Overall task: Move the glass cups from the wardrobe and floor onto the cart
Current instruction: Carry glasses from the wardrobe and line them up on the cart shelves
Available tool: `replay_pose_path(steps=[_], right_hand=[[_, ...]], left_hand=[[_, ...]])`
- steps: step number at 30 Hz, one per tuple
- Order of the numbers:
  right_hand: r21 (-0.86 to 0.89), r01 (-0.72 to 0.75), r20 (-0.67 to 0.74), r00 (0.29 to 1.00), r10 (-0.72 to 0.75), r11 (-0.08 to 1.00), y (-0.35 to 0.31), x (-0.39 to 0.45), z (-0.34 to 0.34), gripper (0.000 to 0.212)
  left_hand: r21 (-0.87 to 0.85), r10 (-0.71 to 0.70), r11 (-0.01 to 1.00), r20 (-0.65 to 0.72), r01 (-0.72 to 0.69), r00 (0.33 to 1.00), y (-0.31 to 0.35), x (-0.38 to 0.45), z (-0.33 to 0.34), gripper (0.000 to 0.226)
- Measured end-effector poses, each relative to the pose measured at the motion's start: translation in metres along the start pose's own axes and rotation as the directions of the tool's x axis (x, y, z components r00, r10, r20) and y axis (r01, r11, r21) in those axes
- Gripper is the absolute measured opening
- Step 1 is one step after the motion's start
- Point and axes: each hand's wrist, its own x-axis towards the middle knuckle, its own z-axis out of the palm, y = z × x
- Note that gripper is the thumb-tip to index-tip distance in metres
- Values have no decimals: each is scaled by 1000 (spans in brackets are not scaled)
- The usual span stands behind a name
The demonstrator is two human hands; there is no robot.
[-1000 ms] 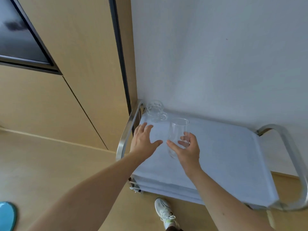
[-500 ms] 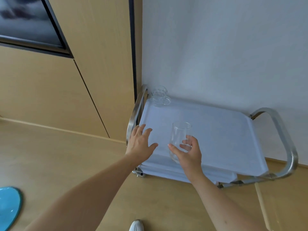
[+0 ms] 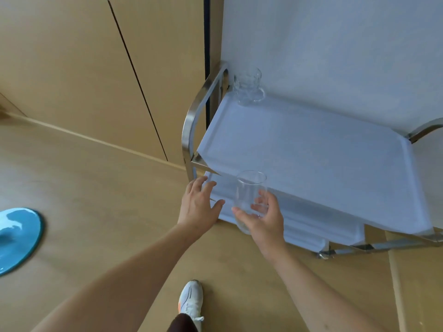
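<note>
My right hand point(image 3: 262, 218) grips a tall clear glass cup point(image 3: 249, 191) upright, in front of the near left corner of the cart's white top tray point(image 3: 311, 159). My left hand point(image 3: 199, 204) hovers beside it with fingers spread, holding nothing, over the corner of the lower white shelf point(image 3: 309, 226). A second glass cup with a handle point(image 3: 248, 87) stands at the far left corner of the top tray, against the wall.
The cart's steel handle point(image 3: 191, 125) curves up at its left end, next to the wooden wardrobe doors point(image 3: 96, 68). A white wall is behind the cart. A blue round object point(image 3: 16, 238) lies on the wooden floor at left. My white shoe point(image 3: 191, 300) is below.
Both hands and the held glass have drawn back from over the top tray toward its near edge and lower. The view has shifted, so the cart sits further right.
</note>
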Motion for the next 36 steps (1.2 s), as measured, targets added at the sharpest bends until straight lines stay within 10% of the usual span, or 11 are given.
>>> replay_pose_path(steps=[36], right_hand=[[112,427,-91,904,-419,897,209,222,93,82]], left_hand=[[194,254,955,-141,-225,957,-137,147,211,54]])
